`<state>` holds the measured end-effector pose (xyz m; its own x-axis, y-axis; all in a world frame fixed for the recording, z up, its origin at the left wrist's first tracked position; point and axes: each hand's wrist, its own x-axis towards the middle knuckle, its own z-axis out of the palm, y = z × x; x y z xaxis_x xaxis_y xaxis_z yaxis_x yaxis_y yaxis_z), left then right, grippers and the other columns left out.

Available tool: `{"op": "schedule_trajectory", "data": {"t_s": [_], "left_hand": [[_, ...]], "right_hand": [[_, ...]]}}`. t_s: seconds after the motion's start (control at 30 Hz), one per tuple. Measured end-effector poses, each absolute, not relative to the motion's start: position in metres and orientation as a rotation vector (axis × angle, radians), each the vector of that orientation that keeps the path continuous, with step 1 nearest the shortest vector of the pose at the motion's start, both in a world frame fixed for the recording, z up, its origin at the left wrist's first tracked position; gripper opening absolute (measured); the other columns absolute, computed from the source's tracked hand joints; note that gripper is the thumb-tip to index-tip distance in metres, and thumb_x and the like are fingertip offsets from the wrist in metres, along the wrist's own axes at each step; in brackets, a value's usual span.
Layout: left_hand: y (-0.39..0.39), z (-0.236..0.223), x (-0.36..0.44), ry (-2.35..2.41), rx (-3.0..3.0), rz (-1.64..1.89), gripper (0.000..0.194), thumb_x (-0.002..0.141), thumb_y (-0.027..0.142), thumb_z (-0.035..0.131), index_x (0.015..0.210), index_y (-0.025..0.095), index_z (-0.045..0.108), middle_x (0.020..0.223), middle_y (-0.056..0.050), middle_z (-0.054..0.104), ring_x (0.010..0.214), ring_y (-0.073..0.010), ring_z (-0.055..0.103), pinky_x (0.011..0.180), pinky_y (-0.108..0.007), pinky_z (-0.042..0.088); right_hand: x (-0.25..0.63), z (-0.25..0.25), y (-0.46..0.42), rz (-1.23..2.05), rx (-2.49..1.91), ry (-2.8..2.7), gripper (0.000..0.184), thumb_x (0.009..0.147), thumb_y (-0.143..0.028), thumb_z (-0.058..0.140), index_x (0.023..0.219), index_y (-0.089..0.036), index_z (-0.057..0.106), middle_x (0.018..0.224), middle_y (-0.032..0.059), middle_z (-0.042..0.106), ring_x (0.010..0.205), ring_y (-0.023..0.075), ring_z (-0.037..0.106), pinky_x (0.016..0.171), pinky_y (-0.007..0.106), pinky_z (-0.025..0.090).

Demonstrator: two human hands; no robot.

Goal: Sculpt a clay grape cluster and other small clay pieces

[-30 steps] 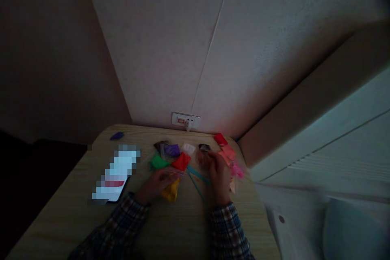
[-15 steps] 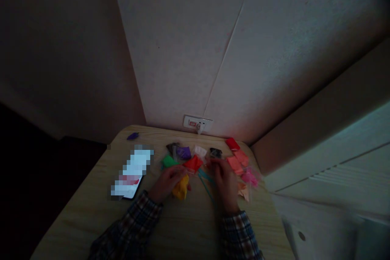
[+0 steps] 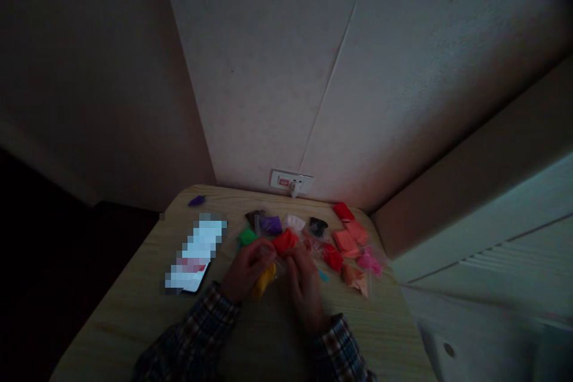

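Note:
My left hand (image 3: 248, 270) is closed on a small clear bag of yellow modelling clay (image 3: 265, 280), which hangs below its fingers. My right hand (image 3: 307, 289) is close beside it, fingers drawn together at the clear plastic between the hands; what they pinch is too dim to make out. Just beyond the fingertips lies a red packet (image 3: 285, 241). A green packet (image 3: 247, 237) is behind my left hand. Right of my right hand are another red packet (image 3: 333, 257) and a small teal piece (image 3: 323, 275), partly hidden.
A phone (image 3: 197, 256) with a lit, blurred screen lies at left on the wooden table (image 3: 134, 304). Purple (image 3: 270, 225), white (image 3: 295, 223), black (image 3: 319, 226) and pink (image 3: 369, 261) packets lie across the back and right. Behind the table is a wall socket with a plug (image 3: 293, 182).
My right hand has moved left and nearer to my left hand, uncovering the red packet on the right. My left hand keeps the yellow bag and has shifted slightly right.

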<state>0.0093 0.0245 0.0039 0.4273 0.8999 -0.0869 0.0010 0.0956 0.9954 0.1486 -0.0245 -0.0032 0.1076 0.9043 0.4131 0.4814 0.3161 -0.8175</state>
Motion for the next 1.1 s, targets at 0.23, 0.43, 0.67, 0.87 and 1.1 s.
{"op": "schedule_trajectory", "data": {"t_s": [0.23, 0.43, 0.67, 0.87, 1.1], "left_hand": [[0.023, 0.003, 0.009, 0.895, 1.334, 0.695, 0.034, 0.069, 0.037, 0.068, 0.093, 0.017, 0.055, 0.057, 0.007, 0.050, 0.050, -0.0093, 0.046, 0.046, -0.018, 0.033], [0.024, 0.007, 0.010, 0.844, 1.294, 0.804, 0.032, 0.068, 0.029, 0.071, 0.094, 0.018, 0.055, 0.077, 0.002, 0.059, 0.062, -0.0110, 0.053, 0.053, -0.019, 0.041], [0.029, 0.009, 0.006, 0.870, 1.211, 0.823, 0.041, 0.064, 0.024, 0.073, 0.099, 0.019, 0.053, 0.091, 0.000, 0.060, 0.055, -0.0085, 0.056, 0.052, -0.020, 0.043], [0.034, 0.017, -0.001, 0.929, 1.244, 0.867, 0.035, 0.063, 0.024, 0.071, 0.095, 0.019, 0.057, 0.094, -0.002, 0.061, 0.067, -0.0136, 0.059, 0.060, -0.024, 0.048], [0.036, 0.016, -0.002, 0.833, 1.222, 0.895, 0.037, 0.065, 0.029, 0.074, 0.096, 0.019, 0.056, 0.094, -0.003, 0.062, 0.081, -0.0182, 0.060, 0.068, -0.027, 0.050]], "right_hand": [[0.156, 0.000, -0.026, 0.789, -1.284, -1.331, 0.039, 0.095, -0.043, 0.030, 0.069, -0.021, 0.050, 0.061, -0.0020, 0.047, 0.057, 0.0135, 0.044, 0.054, 0.026, 0.034], [0.157, 0.008, -0.023, 0.931, -1.286, -1.387, 0.031, 0.090, -0.041, 0.044, 0.067, -0.022, 0.052, 0.061, -0.0027, 0.049, 0.058, 0.0134, 0.047, 0.054, 0.024, 0.033], [0.158, 0.007, -0.020, 1.025, -1.280, -1.400, 0.027, 0.087, -0.040, 0.049, 0.069, -0.021, 0.055, 0.062, -0.0028, 0.052, 0.059, 0.0130, 0.049, 0.055, 0.023, 0.036], [0.161, 0.007, -0.020, 1.096, -1.237, -1.354, 0.024, 0.085, -0.037, 0.050, 0.069, -0.020, 0.053, 0.064, -0.0031, 0.049, 0.062, 0.0130, 0.046, 0.058, 0.024, 0.035], [0.165, -0.001, -0.019, 0.966, -1.233, -1.233, 0.025, 0.088, -0.037, 0.049, 0.070, -0.020, 0.051, 0.063, -0.0036, 0.045, 0.059, 0.0121, 0.044, 0.055, 0.023, 0.035]]}}
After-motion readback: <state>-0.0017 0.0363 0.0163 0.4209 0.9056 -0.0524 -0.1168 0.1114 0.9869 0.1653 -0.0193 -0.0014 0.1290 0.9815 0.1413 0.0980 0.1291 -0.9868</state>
